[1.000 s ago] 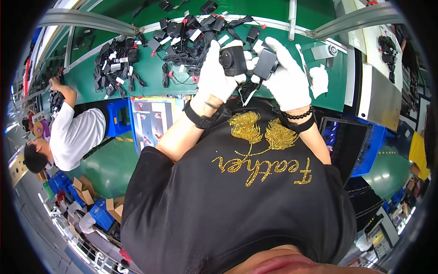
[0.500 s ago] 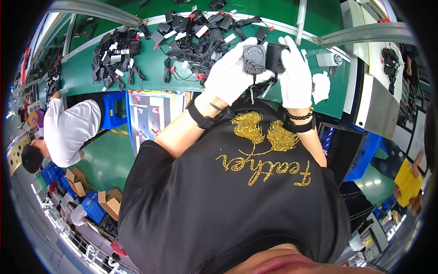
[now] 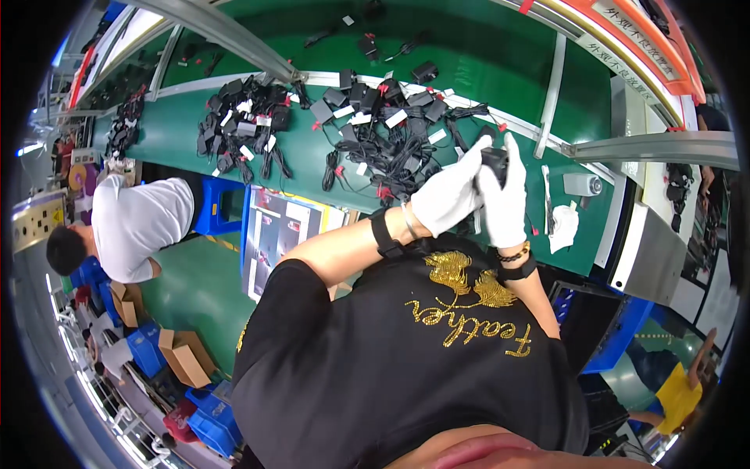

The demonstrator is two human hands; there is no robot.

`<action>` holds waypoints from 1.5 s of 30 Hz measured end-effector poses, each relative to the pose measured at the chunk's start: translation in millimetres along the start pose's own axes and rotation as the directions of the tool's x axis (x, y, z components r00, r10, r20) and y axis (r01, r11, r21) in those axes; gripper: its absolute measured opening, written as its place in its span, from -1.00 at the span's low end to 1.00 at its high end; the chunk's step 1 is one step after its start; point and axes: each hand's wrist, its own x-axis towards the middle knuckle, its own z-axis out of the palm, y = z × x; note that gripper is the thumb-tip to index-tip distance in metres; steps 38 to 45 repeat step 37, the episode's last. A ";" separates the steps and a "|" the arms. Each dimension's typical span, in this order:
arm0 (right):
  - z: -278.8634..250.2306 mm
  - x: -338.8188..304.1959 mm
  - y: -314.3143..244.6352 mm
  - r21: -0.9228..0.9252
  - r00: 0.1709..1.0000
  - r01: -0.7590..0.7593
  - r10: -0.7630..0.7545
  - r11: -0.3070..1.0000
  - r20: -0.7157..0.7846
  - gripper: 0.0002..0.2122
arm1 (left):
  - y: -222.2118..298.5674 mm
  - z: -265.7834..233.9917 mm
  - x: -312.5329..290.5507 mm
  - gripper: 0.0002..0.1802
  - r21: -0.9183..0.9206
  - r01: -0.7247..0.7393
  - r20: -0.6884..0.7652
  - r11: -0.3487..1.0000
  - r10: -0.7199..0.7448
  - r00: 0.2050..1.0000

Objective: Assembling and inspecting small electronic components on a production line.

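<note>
Both of my hands wear white gloves and meet above the near edge of the green bench. My left hand (image 3: pixel 451 190) closes around the left side of a black power adapter (image 3: pixel 494 159), its fingers pointing up and away from me. My right hand (image 3: pixel 506 205) wraps the right side, thumb and fingers against the dark housing. Gloves cover much of it, so I cannot tell whether one or two adapters are there. Left of my hands lies a large heap of black adapters with coiled cables (image 3: pixel 391 141), with white labels and red tags among them.
Another adapter pile (image 3: pixel 242 121) sits further left on the green bench (image 3: pixel 308 168). To the right are a crumpled white glove (image 3: pixel 563 227) and a small white device (image 3: pixel 583 184). Metal rails cross the bench. A co-worker in a white shirt (image 3: pixel 141 223) sits at the left.
Half a second ago two adapters showed side by side, one per hand. The hands have since turned and drawn together, hiding most of them. My view has shifted, so the bench appears lower.
</note>
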 end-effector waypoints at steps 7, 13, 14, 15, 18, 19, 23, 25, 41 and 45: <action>-33.5 21.0 -31.1 0.951 0.916 -0.303 0.292 0.059 0.274 -0.40 | 183.3 -39.0 95.7 -0.61 0.194 -0.279 0.689 -0.940 -0.072 0.721; -22.3 24.4 -61.5 0.985 0.973 -0.170 0.151 -0.034 0.173 -0.41 | 277.9 -164.8 181.0 -0.21 0.649 0.543 -0.186 -0.532 0.582 0.792; -22.9 23.0 -64.7 0.988 0.970 -0.157 0.185 -0.011 0.156 -0.44 | 270.2 -173.4 189.1 -0.24 0.631 0.526 -0.212 -0.570 0.526 0.824; -23.0 21.6 -68.0 0.989 0.965 -0.150 0.217 0.010 0.144 -0.45 | 257.2 -183.5 194.1 -0.36 0.541 0.583 -0.189 -0.605 0.589 0.786; -18.5 20.7 -81.8 0.998 0.881 -0.056 0.470 -0.002 0.051 -0.49 | 235.3 -183.5 209.4 -0.59 0.506 0.609 -0.158 -0.611 0.629 0.761; -17.7 18.0 -84.7 0.997 0.887 -0.077 0.456 0.001 0.068 -0.49 | 265.3 -221.3 214.2 -0.61 0.491 0.560 -0.061 -0.668 0.615 0.787; -25.1 -0.8 -61.8 0.999 0.940 -0.030 0.340 -0.041 0.042 -0.50 | 237.6 -158.8 211.6 -0.56 0.887 0.067 0.251 -0.458 0.597 0.762; -21.3 -5.3 -54.1 0.997 0.924 -0.026 0.382 0.068 -0.002 -0.53 | 230.9 -122.7 179.2 -0.52 0.935 -0.102 0.299 -0.340 0.599 0.742; -5.7 -9.3 -40.6 0.492 0.868 -0.487 0.339 0.722 0.362 -0.36 | 16.1 51.3 58.4 -0.49 0.904 -0.399 0.104 0.153 0.827 0.553; -5.7 -9.3 -40.6 0.492 0.868 -0.487 0.339 0.722 0.362 -0.36 | 16.1 51.3 58.4 -0.49 0.904 -0.399 0.104 0.153 0.827 0.553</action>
